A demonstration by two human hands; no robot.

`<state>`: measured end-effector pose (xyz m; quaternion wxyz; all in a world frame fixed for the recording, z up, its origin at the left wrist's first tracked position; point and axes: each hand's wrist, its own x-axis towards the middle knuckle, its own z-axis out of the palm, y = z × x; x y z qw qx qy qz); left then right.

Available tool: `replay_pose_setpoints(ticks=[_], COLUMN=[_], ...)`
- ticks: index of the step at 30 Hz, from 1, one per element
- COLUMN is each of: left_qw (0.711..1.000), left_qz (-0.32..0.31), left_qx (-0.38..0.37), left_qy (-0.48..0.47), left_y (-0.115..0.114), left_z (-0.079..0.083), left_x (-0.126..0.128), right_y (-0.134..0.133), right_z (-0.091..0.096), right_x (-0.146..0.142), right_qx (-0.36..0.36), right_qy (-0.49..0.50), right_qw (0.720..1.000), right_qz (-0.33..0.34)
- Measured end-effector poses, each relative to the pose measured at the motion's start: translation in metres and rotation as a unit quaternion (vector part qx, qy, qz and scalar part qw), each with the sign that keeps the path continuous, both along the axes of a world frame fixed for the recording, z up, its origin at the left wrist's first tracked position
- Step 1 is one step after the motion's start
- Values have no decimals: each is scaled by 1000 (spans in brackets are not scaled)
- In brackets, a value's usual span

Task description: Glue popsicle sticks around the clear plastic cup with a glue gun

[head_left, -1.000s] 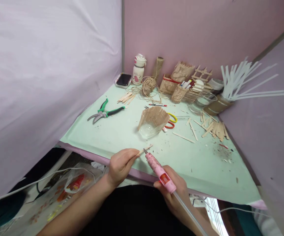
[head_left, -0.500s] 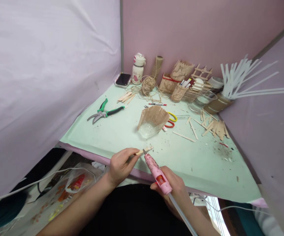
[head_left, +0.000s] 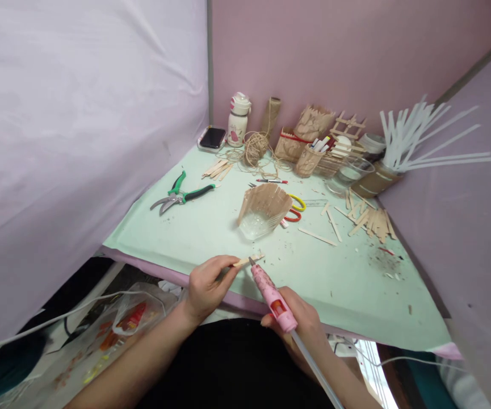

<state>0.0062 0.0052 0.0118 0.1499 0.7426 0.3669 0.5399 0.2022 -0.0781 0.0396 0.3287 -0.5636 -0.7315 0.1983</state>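
Near the front edge of the table, my left hand point(head_left: 211, 287) pinches a wooden craft stick point(head_left: 242, 262) by one end. My right hand point(head_left: 302, 318) is wrapped round a pink hot glue gun point(head_left: 272, 298), with a long clear glue stick point(head_left: 313, 363) running out of its back. The gun's metal nozzle is at the craft stick; whether it touches cannot be made out. Just beyond both hands stands a clear plastic container point(head_left: 256, 226) with brown craft sticks point(head_left: 266, 199) fixed upright along its far side. Scissors point(head_left: 297, 210) with red and yellow handles lie partly behind it.
Green-handled pruning shears point(head_left: 181, 196) lie at left. Loose craft sticks point(head_left: 375, 221) are heaped at right. Along the back stand a bottle point(head_left: 238, 122), a twine ball point(head_left: 256, 149), a pen cup point(head_left: 309, 161) and a holder point(head_left: 377, 180) of glue sticks. A phone point(head_left: 213, 138) lies at back left.
The glue gun's nozzle has shifted slightly right along the craft stick, toward its free end. My left hand keeps its pinch, nearly still.
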Motion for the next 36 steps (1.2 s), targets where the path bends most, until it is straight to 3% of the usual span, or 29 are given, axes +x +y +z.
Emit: replay_pose_setpoints(ticks=[7,20,25,31,36], left_qw=[1000,1000,1000,1000,999], left_qz=[-10,-12,-15,-19,-38], left_qx=[6,15,13,19,16], left_qy=[6,12,9,9,9], left_y=[-1,0,0,1,1], left_z=[2,0,0,-2,-2], left_x=[-1,-1,0,0,0], right_y=[-2,-3,-5,-5,2], right_z=[1,-2,-1,7,5], right_x=[0,8,16,13,4], right_qx=[21,-80,-36,-51,-20], right_qy=[3,0,23,39,44], right_qw=[1000,997,998,998,999], right_qz=[18,11,-35,-19,-16])
